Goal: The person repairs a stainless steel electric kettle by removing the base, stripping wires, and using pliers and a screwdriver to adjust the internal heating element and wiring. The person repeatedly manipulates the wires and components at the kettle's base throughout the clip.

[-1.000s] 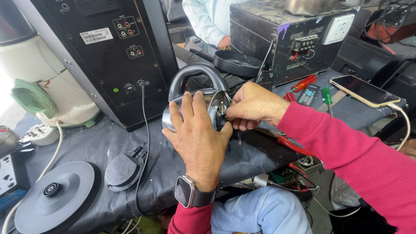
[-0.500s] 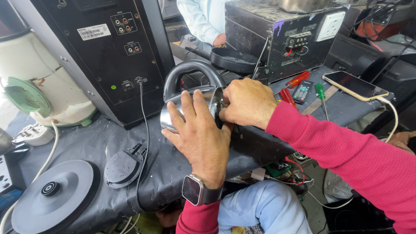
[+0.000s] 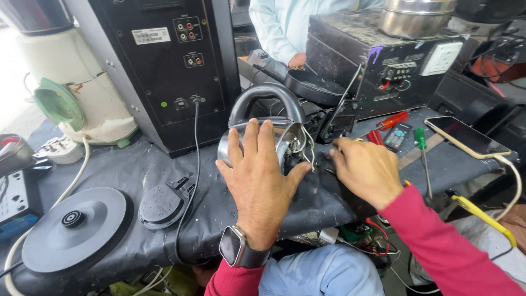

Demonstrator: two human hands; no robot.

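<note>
Steel kettle (image 3: 257, 140) lying on its side, handle upward, left hand (image 3: 260, 181) spread flat upon its body; right hand (image 3: 366, 169), loosely curled and apparently empty, just right of its open wired base.

White label (image 3: 150, 35) sits top-left on the black speaker (image 3: 164, 71); right of the speaker, a dark-screened phone (image 3: 466, 137); below it, a black watch screen (image 3: 230, 246)

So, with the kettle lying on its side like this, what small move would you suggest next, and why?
Probably bring the right hand back to the loose wires at the kettle base. The left hand steadies the body, and the right rests on the cloth beside them.
</note>
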